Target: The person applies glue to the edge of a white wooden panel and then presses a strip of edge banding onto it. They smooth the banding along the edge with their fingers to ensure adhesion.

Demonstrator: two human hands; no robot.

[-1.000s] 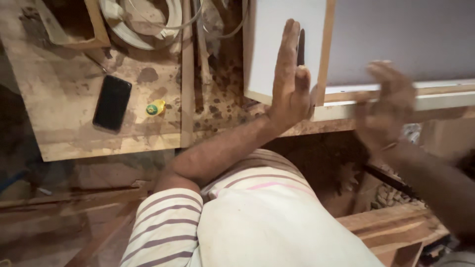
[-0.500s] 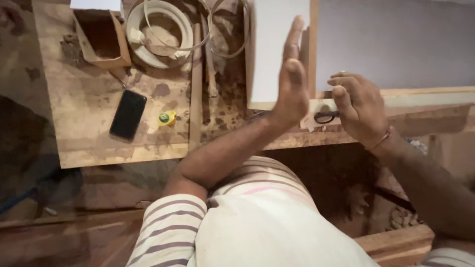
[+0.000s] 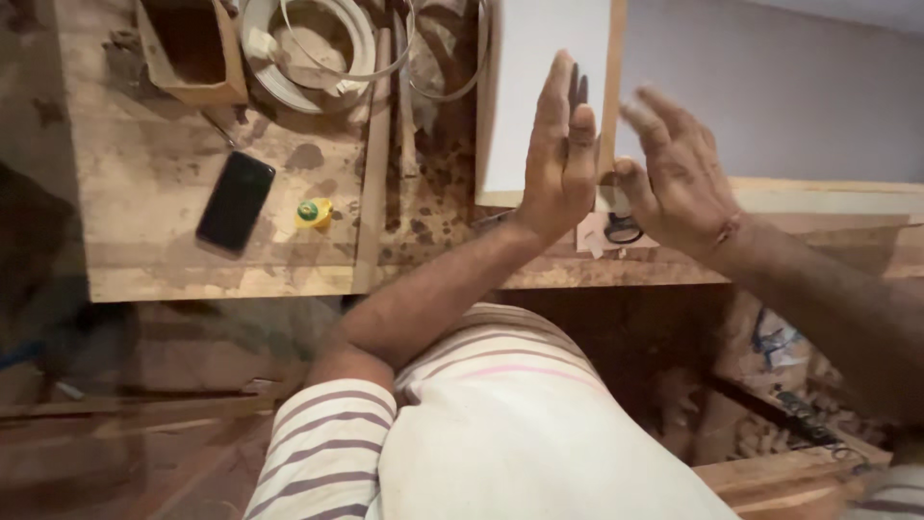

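- While the left hand (image 3: 560, 154) stands flat and open, fingers straight, its edge rests on the white panel (image 3: 539, 96), seemingly steadying it on the bench (image 3: 173, 260).
- Just beside it, the right hand (image 3: 679, 178) hovers open with fingers spread, holding nothing, above a dark ring-shaped object (image 3: 623, 229) at the panel's near edge.
- Farther left lie a yellow tape measure (image 3: 314, 211) and a black phone (image 3: 236, 202), well apart from the panel.
- Coiled edge banding (image 3: 289, 58) sits beyond them.
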